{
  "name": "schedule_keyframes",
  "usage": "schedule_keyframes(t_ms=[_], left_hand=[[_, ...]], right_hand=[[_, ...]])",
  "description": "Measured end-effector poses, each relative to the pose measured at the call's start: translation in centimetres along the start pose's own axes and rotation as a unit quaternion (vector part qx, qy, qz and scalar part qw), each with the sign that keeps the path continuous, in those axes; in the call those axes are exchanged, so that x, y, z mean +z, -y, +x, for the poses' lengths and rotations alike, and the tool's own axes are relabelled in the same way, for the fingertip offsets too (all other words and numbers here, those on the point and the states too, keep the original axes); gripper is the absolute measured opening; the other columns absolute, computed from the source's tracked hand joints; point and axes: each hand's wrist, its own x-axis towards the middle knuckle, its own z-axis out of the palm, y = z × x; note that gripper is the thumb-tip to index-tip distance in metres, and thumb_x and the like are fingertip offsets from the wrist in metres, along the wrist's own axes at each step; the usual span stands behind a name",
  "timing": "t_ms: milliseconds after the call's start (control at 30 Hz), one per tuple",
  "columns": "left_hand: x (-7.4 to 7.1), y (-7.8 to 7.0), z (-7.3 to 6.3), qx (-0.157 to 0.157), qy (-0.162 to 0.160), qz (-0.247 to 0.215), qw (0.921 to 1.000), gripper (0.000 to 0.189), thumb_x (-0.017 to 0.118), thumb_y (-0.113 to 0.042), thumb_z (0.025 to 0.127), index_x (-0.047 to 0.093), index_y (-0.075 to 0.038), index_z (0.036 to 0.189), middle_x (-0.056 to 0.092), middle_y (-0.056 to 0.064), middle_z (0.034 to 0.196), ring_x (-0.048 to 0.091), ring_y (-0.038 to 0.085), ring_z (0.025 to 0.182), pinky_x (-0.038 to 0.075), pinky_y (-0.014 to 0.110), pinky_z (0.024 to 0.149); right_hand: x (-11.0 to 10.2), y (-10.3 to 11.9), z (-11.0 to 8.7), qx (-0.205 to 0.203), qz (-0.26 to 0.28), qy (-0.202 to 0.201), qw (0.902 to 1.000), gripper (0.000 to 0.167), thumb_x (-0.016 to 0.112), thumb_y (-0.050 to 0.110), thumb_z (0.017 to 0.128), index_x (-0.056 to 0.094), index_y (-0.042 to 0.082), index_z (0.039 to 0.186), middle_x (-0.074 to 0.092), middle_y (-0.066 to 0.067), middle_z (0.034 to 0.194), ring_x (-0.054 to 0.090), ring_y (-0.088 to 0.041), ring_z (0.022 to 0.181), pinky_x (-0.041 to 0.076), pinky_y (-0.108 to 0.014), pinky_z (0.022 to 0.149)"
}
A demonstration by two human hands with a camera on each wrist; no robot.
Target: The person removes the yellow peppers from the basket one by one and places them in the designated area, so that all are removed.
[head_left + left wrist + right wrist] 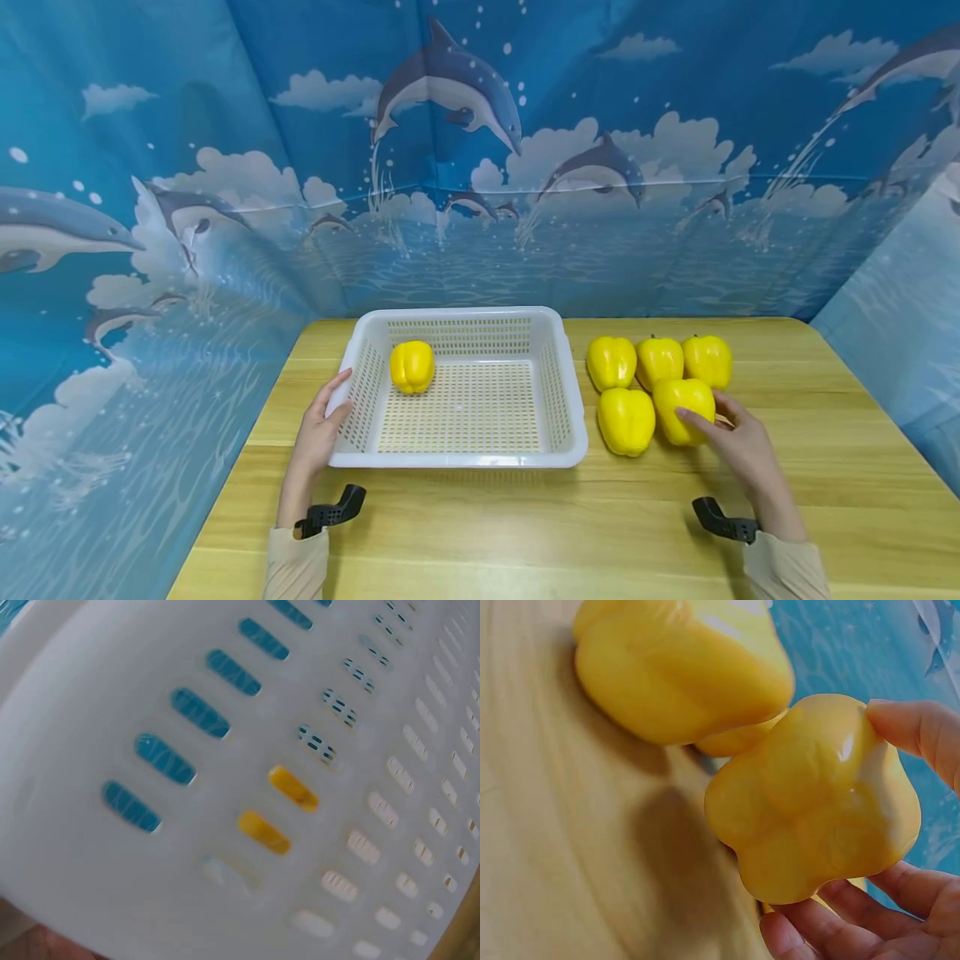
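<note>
A white plastic basket [459, 460] with slotted walls stands on the table, and one yellow bell pepper [412, 367] lies inside near its back left corner. My left hand [318, 429] grips the basket's left rim, thumb on the inner side. In the left wrist view the slotted wall [172, 847] fills most of the picture and hides nearly all of that hand. To the right of the basket, my right hand [738, 437] holds another yellow bell pepper [684, 412] between thumb and fingers. The right wrist view shows this pepper's lobed bottom [810, 810]; whether it touches the table I cannot tell.
Several more yellow peppers sit close around the held one: one pepper [626, 422] at its left and a back row with a left pepper [611, 363], a middle pepper [660, 360] and a right pepper [707, 361]. A dolphin-print curtain [465, 250] hangs behind the wooden table [525, 533].
</note>
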Motion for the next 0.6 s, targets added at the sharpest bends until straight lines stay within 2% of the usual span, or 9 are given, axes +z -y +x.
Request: schedule_keyframes(t_ms=[100, 333, 600], left_hand=[[0.0, -0.1, 0.0, 0.000, 0.001, -0.003, 1.0000, 0.049, 0.042, -0.013, 0.101, 0.032, -0.025, 0.148, 0.026, 0.011, 0.152, 0.045, 0.033, 0.118, 0.044, 0.038, 0.085], [0.0, 0.0, -0.1, 0.000, 0.004, -0.003, 1.0000, 0.049, 0.041, -0.013, 0.102, 0.032, -0.025, 0.149, 0.026, 0.011, 0.152, 0.044, 0.033, 0.121, 0.042, 0.041, 0.088], [0.0, 0.1, -0.1, 0.013, 0.001, 0.001, 0.9999, 0.049, 0.042, -0.010, 0.101, 0.033, -0.023, 0.148, 0.027, 0.011, 0.151, 0.045, 0.033, 0.117, 0.044, 0.037, 0.085]], right_hand=[[0.2, -0.7, 0.2, 0.005, 0.000, 0.003, 1.0000, 0.095, 0.059, 0.055, 0.086, 0.014, 0.001, 0.151, 0.017, -0.031, 0.149, 0.024, -0.051, 0.129, 0.029, -0.061, 0.099], [0.8, -1.5, 0.4, 0.001, -0.006, -0.014, 0.9999, 0.088, 0.058, 0.055, 0.087, 0.026, -0.001, 0.147, 0.033, -0.029, 0.141, 0.035, -0.042, 0.121, 0.034, -0.053, 0.094], [1.0, -1.8, 0.4, 0.036, -0.003, 0.003, 0.9993, 0.097, 0.055, 0.062, 0.085, 0.015, 0.001, 0.150, 0.025, -0.032, 0.145, 0.027, -0.047, 0.127, 0.026, -0.061, 0.100]])
